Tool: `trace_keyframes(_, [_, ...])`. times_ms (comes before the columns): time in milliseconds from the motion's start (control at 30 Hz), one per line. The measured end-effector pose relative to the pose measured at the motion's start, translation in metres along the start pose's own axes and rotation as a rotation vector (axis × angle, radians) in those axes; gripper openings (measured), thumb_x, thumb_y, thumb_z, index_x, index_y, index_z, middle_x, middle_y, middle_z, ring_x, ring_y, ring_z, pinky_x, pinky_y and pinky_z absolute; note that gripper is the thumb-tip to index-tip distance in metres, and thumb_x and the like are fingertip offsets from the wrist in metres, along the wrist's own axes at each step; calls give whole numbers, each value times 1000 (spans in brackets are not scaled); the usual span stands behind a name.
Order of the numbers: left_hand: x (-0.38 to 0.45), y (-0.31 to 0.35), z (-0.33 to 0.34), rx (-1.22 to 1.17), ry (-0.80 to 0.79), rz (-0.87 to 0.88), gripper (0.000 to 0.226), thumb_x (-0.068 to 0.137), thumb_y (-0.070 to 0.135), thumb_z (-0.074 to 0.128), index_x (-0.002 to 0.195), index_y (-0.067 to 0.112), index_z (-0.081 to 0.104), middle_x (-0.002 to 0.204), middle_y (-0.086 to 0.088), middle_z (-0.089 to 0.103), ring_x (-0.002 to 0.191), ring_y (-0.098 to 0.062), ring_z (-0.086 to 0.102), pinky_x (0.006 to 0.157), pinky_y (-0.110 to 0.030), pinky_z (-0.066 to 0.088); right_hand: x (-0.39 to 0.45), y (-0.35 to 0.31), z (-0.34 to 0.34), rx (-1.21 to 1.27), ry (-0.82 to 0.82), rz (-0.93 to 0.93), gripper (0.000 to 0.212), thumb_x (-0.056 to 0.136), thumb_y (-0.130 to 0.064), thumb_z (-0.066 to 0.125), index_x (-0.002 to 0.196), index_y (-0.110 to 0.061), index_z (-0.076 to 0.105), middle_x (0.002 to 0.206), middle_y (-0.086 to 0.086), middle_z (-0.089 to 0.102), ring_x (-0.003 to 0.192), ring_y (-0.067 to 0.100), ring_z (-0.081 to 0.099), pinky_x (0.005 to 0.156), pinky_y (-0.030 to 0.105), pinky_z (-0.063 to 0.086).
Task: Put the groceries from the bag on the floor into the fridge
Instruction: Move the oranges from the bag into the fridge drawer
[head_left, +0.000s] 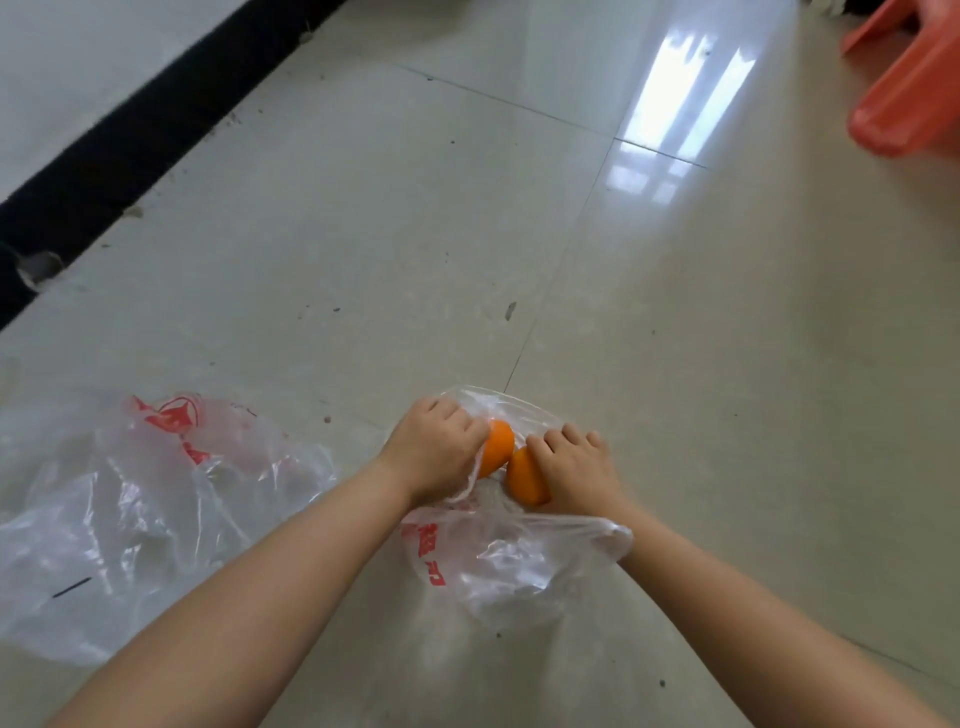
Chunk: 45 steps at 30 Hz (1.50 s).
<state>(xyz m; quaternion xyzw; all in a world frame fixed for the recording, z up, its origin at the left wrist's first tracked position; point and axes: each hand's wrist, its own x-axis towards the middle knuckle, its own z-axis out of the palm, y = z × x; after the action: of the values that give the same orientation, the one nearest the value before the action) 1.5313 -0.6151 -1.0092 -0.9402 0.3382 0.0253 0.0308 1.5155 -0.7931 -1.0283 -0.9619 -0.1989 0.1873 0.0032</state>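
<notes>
Two plastic bags lie on the tiled floor (363, 234). The left bag (130, 519) is crumpled and looks flat, probably already emptied. Further right, the second bag (509, 561) is open, with both hands inside it. The left hand (436, 447) curls its fingers round one orange (498, 452); the right hand (571, 467) closes over another orange (524, 480) touching the first. An orange-red plastic stool (909, 88) stands far right. No fridge is in view, so these two oranges have yet to be lifted out and carried there; I judge the task well along but unfinished.
</notes>
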Motion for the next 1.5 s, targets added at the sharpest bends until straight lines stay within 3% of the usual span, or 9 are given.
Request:
trace_keyframes(100, [9, 7, -6, -126, -134, -48, 44, 83, 43, 41, 97, 11, 69, 75, -11, 70, 66, -28, 68, 57, -26, 48, -2, 2, 8, -33, 100, -4, 66, 37, -67, 72, 83, -19, 66, 80, -3, 67, 78, 19, 62, 67, 25, 43])
trace_keyframes(200, [20, 5, -5, -82, -409, -131, 64, 90, 49, 48, 143, 18, 29, 127, -13, 57, 115, -31, 54, 90, -35, 44, -13, 8, 16, 5, 218, -91, 70, 36, -75, 61, 84, -23, 61, 91, -4, 64, 88, 14, 45, 65, 21, 49])
trace_keyframes(400, [15, -18, 14, 113, -61, 31, 68, 34, 37, 85, 96, 21, 63, 93, -9, 59, 84, -25, 47, 55, -26, 48, -35, 15, 23, 51, 214, -98, 54, 61, -66, 35, 88, -26, 59, 88, -5, 63, 89, 14, 50, 59, 24, 53])
trace_keyframes(533, [20, -15, 39, 190, 349, 422, 28, 69, 17, 49, 97, 20, 45, 104, -2, 42, 89, -21, 42, 71, -31, 33, -41, 14, 19, 93, 76, -34, 57, 53, -72, 33, 87, -28, 48, 78, -10, 66, 73, 13, 68, 56, 21, 52])
trace_keyframes(667, [28, -7, 42, 232, 232, 502, 19, 72, 15, 45, 88, 13, 55, 86, -1, 71, 82, -21, 63, 68, -31, 34, -42, 16, 16, 60, 123, -38, 59, 52, -71, 32, 82, -27, 57, 76, -9, 67, 76, 16, 69, 74, 25, 39])
trace_keyframes(833, [25, -6, 19, -44, 74, 221, 32, 59, 33, 52, 76, 13, 71, 71, -2, 72, 65, -21, 69, 61, -23, 52, -42, 18, 16, 164, 306, -19, 74, 34, -53, 84, 91, -17, 56, 82, 1, 71, 95, 21, 51, 77, 32, 36])
trace_keyframes(967, [6, 7, -4, -619, 15, -222, 89, 45, 55, 69, 119, 8, 60, 114, -10, 65, 102, -22, 58, 86, -32, 43, -51, 15, -7, 475, 291, 82, 72, 40, -42, 75, 101, -6, 63, 100, 10, 68, 109, 36, 52, 80, 37, 27])
trace_keyframes(1100, [-4, 19, -32, -953, 17, -456, 101, 39, 62, 60, 128, 14, 49, 123, -4, 53, 104, -14, 47, 82, -28, 47, -59, 23, -28, 665, 320, 141, 75, 47, -41, 80, 111, -7, 59, 108, 3, 58, 111, 15, 32, 85, 27, 23])
trace_keyframes(1500, [-17, 48, -254, -748, 86, -500, 97, 46, 58, 63, 129, 9, 52, 121, -11, 61, 107, -31, 54, 83, -25, 33, -145, 16, -231, 635, 391, 285, 69, 57, -22, 85, 115, -4, 52, 117, 13, 50, 109, 26, 46, 81, 25, 21])
